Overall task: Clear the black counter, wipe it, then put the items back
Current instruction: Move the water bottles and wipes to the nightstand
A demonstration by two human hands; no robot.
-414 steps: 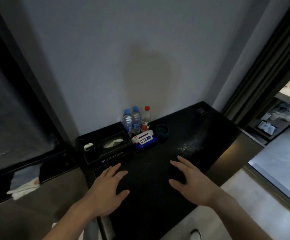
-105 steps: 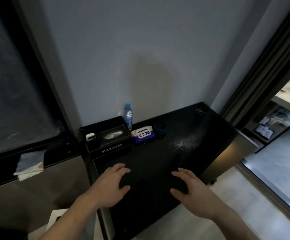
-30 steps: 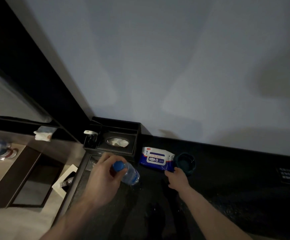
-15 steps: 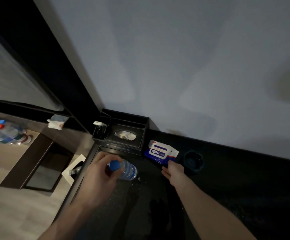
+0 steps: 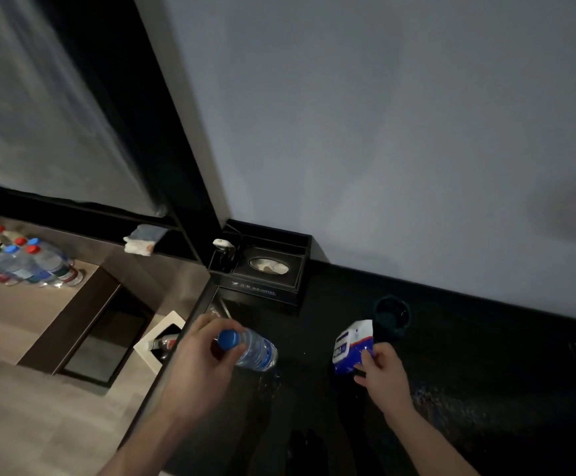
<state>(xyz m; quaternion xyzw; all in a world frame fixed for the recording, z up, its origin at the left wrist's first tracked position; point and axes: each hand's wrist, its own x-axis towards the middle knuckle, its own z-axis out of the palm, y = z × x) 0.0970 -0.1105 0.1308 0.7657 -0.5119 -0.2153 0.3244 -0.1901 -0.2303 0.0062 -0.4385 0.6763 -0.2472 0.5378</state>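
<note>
Clearing the black counter [image 5: 468, 365] is under way: at lower centre the left hand [image 5: 197, 365] grips a water bottle [image 5: 254, 350], the right hand [image 5: 381, 369] pinches a wipes pack [image 5: 350, 348]. Next, probably carry both toward the bottles [image 5: 18, 262] at left; the tissue box [image 5: 262, 269] and cup [image 5: 391, 316] remain.

Left grip [image 5: 199, 367] curled tight (holding); right grip [image 5: 381, 371] pinching, forearms extended.

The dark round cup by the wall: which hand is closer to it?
Right. The right hand, gripping the wipes pack, sits just below the cup; the left hand, holding the bottle, is farther left.
</note>
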